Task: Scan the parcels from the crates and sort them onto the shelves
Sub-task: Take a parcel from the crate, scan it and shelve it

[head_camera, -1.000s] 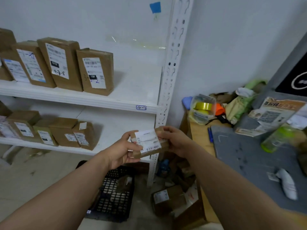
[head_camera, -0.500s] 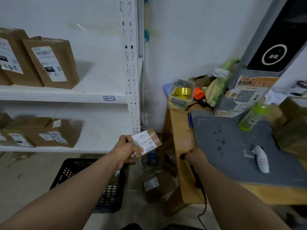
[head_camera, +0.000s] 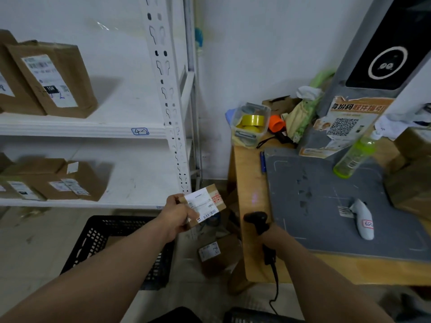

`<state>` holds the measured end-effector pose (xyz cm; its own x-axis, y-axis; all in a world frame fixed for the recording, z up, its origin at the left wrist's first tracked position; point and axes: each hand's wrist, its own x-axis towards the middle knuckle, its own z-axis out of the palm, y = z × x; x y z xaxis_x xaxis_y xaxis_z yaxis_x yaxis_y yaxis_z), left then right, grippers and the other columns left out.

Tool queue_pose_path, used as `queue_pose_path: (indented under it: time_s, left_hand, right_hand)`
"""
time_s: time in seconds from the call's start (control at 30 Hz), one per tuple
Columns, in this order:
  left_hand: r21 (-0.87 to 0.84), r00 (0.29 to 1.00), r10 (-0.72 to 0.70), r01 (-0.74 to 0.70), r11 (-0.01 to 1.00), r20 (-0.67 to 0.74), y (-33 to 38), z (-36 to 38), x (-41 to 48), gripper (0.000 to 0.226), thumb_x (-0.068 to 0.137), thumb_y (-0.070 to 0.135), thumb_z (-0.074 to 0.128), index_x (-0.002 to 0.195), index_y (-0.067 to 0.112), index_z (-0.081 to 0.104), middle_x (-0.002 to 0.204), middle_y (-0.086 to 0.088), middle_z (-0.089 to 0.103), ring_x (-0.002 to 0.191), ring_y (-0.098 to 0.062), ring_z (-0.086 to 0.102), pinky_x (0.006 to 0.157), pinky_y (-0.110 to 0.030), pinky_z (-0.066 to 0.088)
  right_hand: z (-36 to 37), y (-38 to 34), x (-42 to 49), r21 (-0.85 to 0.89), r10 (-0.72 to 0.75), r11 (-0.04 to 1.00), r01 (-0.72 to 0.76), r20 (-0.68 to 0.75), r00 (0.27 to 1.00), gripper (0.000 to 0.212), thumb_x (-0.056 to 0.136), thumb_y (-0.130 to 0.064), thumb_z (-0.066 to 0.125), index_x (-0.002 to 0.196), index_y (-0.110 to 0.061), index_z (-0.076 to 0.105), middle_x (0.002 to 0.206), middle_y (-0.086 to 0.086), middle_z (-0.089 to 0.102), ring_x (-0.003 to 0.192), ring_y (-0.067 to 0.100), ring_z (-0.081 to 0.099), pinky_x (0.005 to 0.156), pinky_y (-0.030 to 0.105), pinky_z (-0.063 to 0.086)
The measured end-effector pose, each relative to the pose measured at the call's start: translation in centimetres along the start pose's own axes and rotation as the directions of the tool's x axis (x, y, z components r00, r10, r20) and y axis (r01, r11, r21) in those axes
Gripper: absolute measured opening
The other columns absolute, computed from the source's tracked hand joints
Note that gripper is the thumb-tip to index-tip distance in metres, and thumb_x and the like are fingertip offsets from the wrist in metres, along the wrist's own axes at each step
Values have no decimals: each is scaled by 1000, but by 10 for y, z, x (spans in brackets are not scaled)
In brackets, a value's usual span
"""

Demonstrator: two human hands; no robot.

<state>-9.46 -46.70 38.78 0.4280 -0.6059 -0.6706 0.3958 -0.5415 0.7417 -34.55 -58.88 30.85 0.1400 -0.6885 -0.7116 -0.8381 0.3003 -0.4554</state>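
Note:
My left hand (head_camera: 178, 214) grips a small brown parcel (head_camera: 215, 198) with a white barcode label facing up, held in front of the shelf post. My right hand (head_camera: 268, 231) is closed on the handle of a black corded barcode scanner (head_camera: 256, 217) at the wooden table's left edge, the scanner head just right of the parcel. A faint light spot shows on the table edge beyond the scanner. A black plastic crate (head_camera: 102, 241) stands on the floor under my left arm. White shelves (head_camera: 81, 130) at left hold brown labelled parcels (head_camera: 53, 78).
The wooden table (head_camera: 250, 183) carries a grey mat (head_camera: 326, 206), a white handheld device (head_camera: 363, 217), a green bottle (head_camera: 354, 155), a tub with yellow tape (head_camera: 251, 124) and a grey kiosk post (head_camera: 373, 54). Loose boxes (head_camera: 214, 252) lie on the floor beside the table leg.
My right hand let go of the parcel, dropped to the table edge and took up the black scanner. The left hand kept the parcel. My view swung right toward the table.

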Motion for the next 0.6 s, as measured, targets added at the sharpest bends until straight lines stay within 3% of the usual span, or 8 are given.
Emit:
queue_pose_path:
  time_s: [0.07,0.13,0.2,0.27,0.37,0.5,0.6]
  left_hand:
    - [-6,1000,-7,7,1000,-13,-2,-3,1,74,76,-24,61,130,25,46,117,-10,65,101,-31,65,72,-41,61]
    - [-2,999,4,-4,1000,-34,-4,-7,3,73,77,-26,59,130,24,49,117,-9,65,101,-30,64,79,-44,60]
    - [7,998,15,-14,1000,-68,-8,-11,6,71,76,-26,60,127,22,51,121,-11,64,105,-33,63,85,-49,60]
    - [13,994,26,-25,1000,-108,-11,-13,9,70,75,-25,63,125,23,51,124,-12,63,108,-36,63,87,-53,60]
    - [17,985,59,-58,998,-161,-13,-13,7,73,75,-26,64,129,22,48,126,-14,59,107,-37,62,82,-51,61]
    - [23,976,92,-89,996,-198,-10,-12,1,70,79,-27,61,128,20,46,121,-14,56,88,-28,59,56,-34,55]
    - [25,978,90,-87,996,-190,-9,-13,-2,74,80,-26,62,136,19,45,121,-12,52,101,-33,58,57,-33,55]
  right_hand:
    - [-7,-3,-12,184,-3,983,-19,120,993,37,92,-2,59,128,-10,52,112,17,60,97,29,61,81,42,58]
    - [-14,-9,-27,337,-80,941,-8,246,966,39,89,1,64,122,-17,54,112,18,61,92,29,61,80,42,58]
    - [-21,-18,-40,399,-191,915,52,316,929,42,85,2,70,117,-23,58,112,17,62,92,29,62,86,42,58]
    - [-24,-30,-52,422,-268,901,105,348,898,44,84,0,73,119,-23,59,106,16,63,86,27,62,82,39,57]
    - [-24,-44,-66,427,-340,888,171,359,870,38,88,-5,72,120,-22,60,94,12,62,73,21,60,70,36,55]
    - [-24,-55,-77,391,-403,886,249,384,830,31,90,-12,72,118,-22,62,89,7,63,71,17,60,68,34,53]
    - [-21,-60,-80,355,-421,889,290,381,823,34,89,-14,72,120,-20,61,90,6,64,72,16,60,67,32,53]
